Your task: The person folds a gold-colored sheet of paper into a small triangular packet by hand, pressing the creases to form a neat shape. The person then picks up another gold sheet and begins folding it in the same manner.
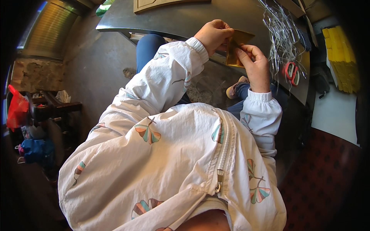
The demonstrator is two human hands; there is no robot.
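Observation:
A folded piece of shiny gold paper (242, 37) is held up between my two hands, just above the near edge of the dark table. My left hand (213, 36) pinches its left edge with thumb and fingers. On the lower right side, my right hand (254, 66) grips the same piece between thumb and forefinger. Part of the paper lies hidden behind the fingers. Both arms are in white sleeves with gathered cuffs.
The dark table (162, 21) bears a wooden panel or tray (165, 4) at its far side. To the right lie a tangle of silvery strips (280, 32) and red-handled scissors (291, 73). Yellow sheets (341, 57) are stacked farther right. A red bag (17, 107) hangs at far left.

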